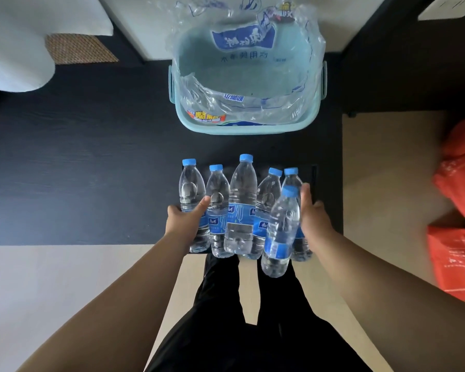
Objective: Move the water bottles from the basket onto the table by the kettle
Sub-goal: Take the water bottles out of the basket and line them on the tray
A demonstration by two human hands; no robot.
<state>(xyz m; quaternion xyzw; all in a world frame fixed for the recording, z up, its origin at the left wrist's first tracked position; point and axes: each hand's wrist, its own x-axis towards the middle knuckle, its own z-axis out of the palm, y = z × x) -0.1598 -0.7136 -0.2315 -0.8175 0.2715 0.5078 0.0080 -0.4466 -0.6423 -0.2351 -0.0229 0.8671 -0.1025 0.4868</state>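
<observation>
bottles (239, 205): six, bunched upright between both hands, near side of basket (247, 128)
left hand (184, 218): curled round the leftmost
right hand (313, 213): flat, fingers straight, pressing right end
handling: likely heavy, slick; front bottle (279, 232) looks loose; squeeze at labels

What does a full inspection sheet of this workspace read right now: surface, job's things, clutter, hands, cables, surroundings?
Surface: dark wood-grain table.
Job's things: six blue-capped water bottles clustered at the table's near edge; the front bottle is blurred and tilted. The light-blue basket behind them holds torn plastic wrap, with no bottles seen in it. Kettle not in view.
Clutter: nothing seen.
Hands: left hand grips the leftmost bottle; right hand lies against the cluster's right side, its grip hidden.
Cables: nothing seen.
Surroundings: orange bags on the pale floor at right; woven mat top left.
</observation>
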